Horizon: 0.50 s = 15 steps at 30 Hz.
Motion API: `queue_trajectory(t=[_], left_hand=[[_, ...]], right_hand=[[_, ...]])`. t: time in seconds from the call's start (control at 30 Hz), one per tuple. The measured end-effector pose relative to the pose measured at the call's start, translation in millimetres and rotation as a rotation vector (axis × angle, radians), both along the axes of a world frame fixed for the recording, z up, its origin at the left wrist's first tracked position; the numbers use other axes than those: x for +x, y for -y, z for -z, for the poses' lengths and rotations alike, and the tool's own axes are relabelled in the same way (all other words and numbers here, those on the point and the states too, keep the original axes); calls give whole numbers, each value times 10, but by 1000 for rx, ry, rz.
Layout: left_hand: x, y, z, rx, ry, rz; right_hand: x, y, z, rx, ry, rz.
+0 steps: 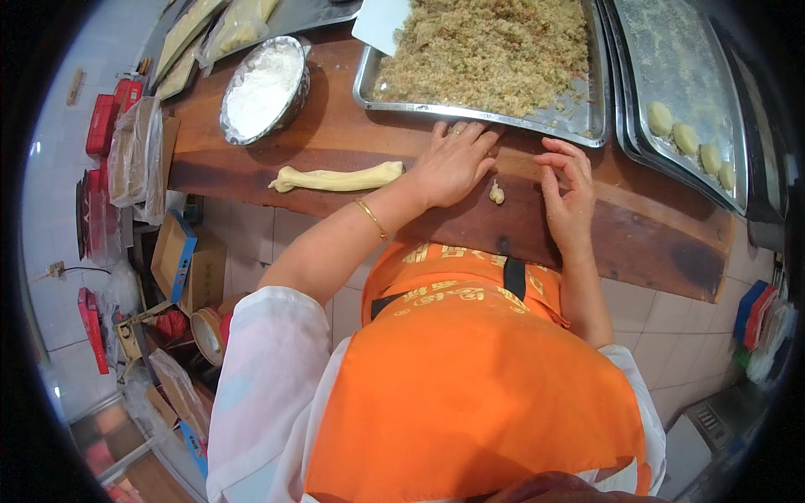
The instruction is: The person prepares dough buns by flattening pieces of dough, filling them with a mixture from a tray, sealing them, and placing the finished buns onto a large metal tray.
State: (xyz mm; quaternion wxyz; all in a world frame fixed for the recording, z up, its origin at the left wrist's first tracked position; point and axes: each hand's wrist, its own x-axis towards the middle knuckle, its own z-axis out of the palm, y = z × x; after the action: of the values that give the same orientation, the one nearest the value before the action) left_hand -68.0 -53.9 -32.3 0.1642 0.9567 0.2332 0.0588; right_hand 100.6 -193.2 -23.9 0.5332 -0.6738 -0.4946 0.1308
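My left hand (pixel 457 161) lies palm down on the wooden table, its fingers stretched out to the near rim of a metal tray (pixel 470 110). Whatever might be under its palm is hidden. To the right, my right hand (pixel 570 193) rests side-on above the wood with loosely bent fingers and the thumb apart; nothing shows in it. Between the two hands sits a small scrap of dough (pixel 496 194). A pale yellow dough log (pixel 340 178) lies left of my left wrist. Crumbly brown filling (pixel 495 50) is heaped in the tray.
A bowl of white flour (pixel 267 90) stands at the left on the wooden table (pixel 646 226). Stacked metal trays (pixel 683 63) at the right carry several dough pieces (pixel 686 139). A white scraper-like sheet (pixel 381 23) leans in the filling tray. Cardboard boxes (pixel 201 264) stand below left.
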Motion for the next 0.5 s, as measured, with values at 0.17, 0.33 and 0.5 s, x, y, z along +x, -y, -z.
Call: queue_trajectory(t=[0.17,0.33,0.5], left_hand=[[-71,-140,188,-210,78,-9],[-438,263,-112,-37,285,-93],[-675,353,24,-172,324,-172]], right_hand=[[-25,58,-158,47,155,-24],[-126,220,-146,7,60,-60],[-348,176,-190,25,9,-172]])
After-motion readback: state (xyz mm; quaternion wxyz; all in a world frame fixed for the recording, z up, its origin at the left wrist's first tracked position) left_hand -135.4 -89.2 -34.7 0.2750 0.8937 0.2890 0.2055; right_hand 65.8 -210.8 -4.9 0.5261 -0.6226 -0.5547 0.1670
